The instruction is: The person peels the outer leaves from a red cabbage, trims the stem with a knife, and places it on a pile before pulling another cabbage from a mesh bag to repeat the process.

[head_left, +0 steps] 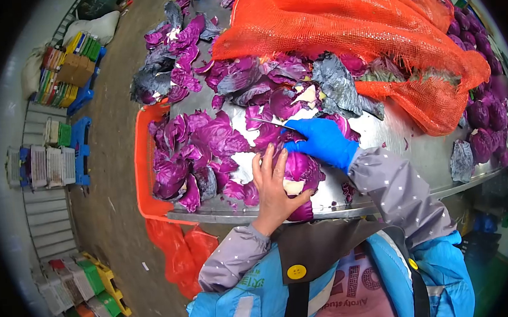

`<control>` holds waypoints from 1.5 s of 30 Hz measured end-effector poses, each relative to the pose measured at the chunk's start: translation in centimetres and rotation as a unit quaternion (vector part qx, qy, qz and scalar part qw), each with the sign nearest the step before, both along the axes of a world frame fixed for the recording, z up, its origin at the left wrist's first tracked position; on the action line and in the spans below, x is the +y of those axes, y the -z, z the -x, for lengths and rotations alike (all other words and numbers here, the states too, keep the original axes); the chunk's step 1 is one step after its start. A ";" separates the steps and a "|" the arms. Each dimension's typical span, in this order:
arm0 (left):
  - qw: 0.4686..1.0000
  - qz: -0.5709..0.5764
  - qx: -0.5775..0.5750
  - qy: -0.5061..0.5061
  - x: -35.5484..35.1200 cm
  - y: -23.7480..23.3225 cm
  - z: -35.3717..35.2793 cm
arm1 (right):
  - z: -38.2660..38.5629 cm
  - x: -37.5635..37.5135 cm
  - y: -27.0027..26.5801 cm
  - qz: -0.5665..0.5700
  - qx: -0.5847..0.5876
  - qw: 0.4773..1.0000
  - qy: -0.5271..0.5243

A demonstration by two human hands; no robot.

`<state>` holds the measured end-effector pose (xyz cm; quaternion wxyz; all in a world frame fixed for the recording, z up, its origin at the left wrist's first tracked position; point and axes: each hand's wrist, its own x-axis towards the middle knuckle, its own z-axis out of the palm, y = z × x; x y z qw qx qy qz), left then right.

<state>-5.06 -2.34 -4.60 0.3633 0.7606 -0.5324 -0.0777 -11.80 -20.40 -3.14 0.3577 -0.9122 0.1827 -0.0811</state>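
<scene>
A purple cabbage with a pale cut stem lies at the front of the metal table. My bare left hand curves around its near side, fingers on top and thumb by the stem. In a blue glove, my right hand is closed around a knife, its thin blade pointing left just above the cabbage. The knife's handle is hidden inside the glove. Loose purple leaves lie left of both hands, and more trimmed leaves are piled beyond them.
An orange crate stands at the table's left end. A red mesh sack covers the far side. Several whole cabbages are heaped at right. Stacked crates line the floor at left, and red netting hangs below the table.
</scene>
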 end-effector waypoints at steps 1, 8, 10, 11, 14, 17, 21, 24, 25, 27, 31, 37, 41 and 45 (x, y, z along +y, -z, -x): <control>1.000 -0.002 -0.006 0.007 0.1 0.0 -0.1 | -0.4 -0.4 1.7 0.035 -0.011 0.999 0.010; 0.999 0.009 0.048 -0.024 0.1 -0.2 -0.1 | 1.2 -1.1 2.7 -0.034 -0.135 0.984 0.113; 0.999 0.004 0.045 -0.023 -0.2 -0.4 -0.2 | 2.3 -0.1 -0.2 -0.132 -0.028 0.983 0.123; 0.999 -0.007 0.039 -0.022 -0.2 -0.5 -0.2 | 2.6 0.4 -1.7 -0.109 0.073 0.985 0.109; 0.999 -0.001 0.023 -0.025 -0.4 -0.4 0.2 | 3.3 1.1 -0.7 -0.098 0.120 0.979 0.137; 1.000 -0.002 0.018 -0.022 -0.5 -0.5 0.6 | 3.8 1.2 -0.6 -0.094 0.106 0.983 0.120; 1.000 0.000 0.015 -0.016 -0.3 -0.7 0.6 | 5.1 0.3 3.6 -0.024 0.082 0.987 0.135; 0.999 -0.008 0.029 -0.012 0.3 -0.3 -0.3 | 5.3 -0.5 4.5 -0.002 0.095 0.985 0.146; 0.998 -0.001 0.051 -0.021 0.6 -0.2 -0.6 | 5.1 -0.5 4.0 -0.004 0.088 0.985 0.151; 0.994 0.016 0.105 -0.028 1.0 0.0 -1.7 | 4.2 -0.7 3.0 -0.025 0.066 0.983 0.169; 0.914 0.047 0.397 -0.076 3.2 2.0 -2.8 | 4.0 -1.1 3.3 -0.067 -0.001 0.983 0.173; 0.981 -0.059 0.177 -0.046 0.4 -2.1 -2.8 | 2.0 2.2 -1.2 -0.057 -0.006 0.996 0.064; 0.985 -0.038 0.160 -0.046 0.7 -1.0 -3.4 | 5.7 -4.2 2.2 -0.117 -0.047 0.965 0.231; 0.967 -0.017 0.219 -0.130 0.3 -0.8 -2.3 | 7.3 -5.7 2.6 0.001 -0.137 0.960 0.245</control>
